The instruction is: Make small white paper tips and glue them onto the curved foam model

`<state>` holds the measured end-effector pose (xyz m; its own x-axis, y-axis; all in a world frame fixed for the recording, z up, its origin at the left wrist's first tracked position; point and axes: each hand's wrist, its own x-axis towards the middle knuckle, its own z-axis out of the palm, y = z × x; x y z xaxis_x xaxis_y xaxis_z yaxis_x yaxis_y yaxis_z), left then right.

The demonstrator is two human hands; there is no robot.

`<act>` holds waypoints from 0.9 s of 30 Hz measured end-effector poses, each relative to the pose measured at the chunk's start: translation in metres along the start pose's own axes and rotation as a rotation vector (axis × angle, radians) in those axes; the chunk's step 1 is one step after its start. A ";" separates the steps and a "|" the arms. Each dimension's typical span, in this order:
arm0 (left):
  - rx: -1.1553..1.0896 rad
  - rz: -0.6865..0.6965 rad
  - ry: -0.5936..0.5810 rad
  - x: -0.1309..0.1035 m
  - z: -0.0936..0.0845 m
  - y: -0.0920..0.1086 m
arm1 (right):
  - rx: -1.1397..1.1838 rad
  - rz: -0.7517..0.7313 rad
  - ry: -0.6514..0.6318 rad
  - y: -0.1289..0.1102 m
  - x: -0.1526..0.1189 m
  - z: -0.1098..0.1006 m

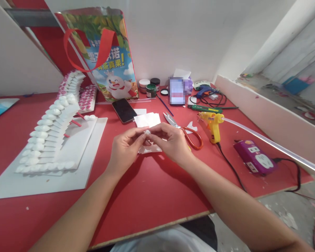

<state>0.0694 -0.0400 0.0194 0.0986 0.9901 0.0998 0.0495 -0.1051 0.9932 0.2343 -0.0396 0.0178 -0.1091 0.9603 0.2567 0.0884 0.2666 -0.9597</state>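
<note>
Between the fingertips of both hands is a small white piece (147, 132), too small to tell its exact kind. My left hand (124, 145) pinches it from the left, and my right hand (173, 141) meets it from the right with thumb and fingers closed. Under and behind the hands lie white paper pieces (148, 120). Scissors with orange handles (193, 140) rest just beyond my right hand, partly covered by it. To the left stands a curved white structure (59, 122) edged with rounded white lumps, on white boards (94, 143).
A yellow glue gun (212, 122) with a long clear stick and a purple power socket (255, 157) with cords occupy the right. Behind are a dark phone (124, 110), paint jars (151, 91), an upright phone (177, 91) and a colourful bag (112, 66). The red table's front edge (157, 228) is near.
</note>
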 end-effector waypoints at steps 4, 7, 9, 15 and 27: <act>0.019 0.041 0.023 -0.004 0.003 -0.001 | 0.084 0.053 0.040 -0.001 0.001 0.000; 0.019 0.107 0.028 -0.005 0.006 0.001 | 0.148 0.095 0.041 -0.001 0.002 -0.001; 0.021 0.140 0.028 -0.005 0.008 0.002 | 0.178 0.105 0.040 -0.001 0.003 -0.002; 0.062 0.072 -0.024 -0.001 0.006 -0.002 | 0.028 0.079 0.059 0.005 0.004 -0.003; -0.155 -0.054 -0.057 0.005 0.000 -0.001 | -0.228 -0.099 0.108 -0.005 0.001 -0.010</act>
<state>0.0700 -0.0351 0.0189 0.1563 0.9866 0.0468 -0.0972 -0.0318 0.9948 0.2440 -0.0394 0.0243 -0.0228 0.9287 0.3701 0.3043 0.3591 -0.8823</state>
